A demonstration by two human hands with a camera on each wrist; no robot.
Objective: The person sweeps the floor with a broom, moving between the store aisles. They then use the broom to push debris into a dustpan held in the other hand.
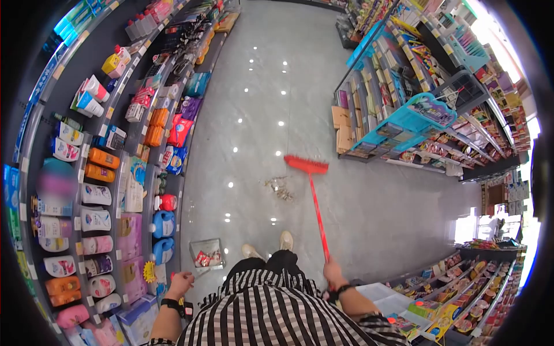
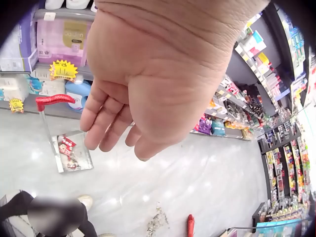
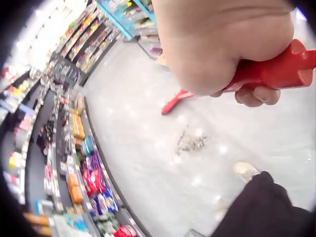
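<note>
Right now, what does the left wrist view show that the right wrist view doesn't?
Left wrist only: the left hand, fingers relaxed and holding nothing, near the dustpan with wrappers in it. Right wrist only: the right hand gripping the red broom handle. Both: the litter pile on the grey floor and the red broom head.

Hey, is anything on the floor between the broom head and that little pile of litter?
Nothing visible. The broom head sits just beyond the litter pile, with only bare floor between them. The right hand grips its handle.
</note>
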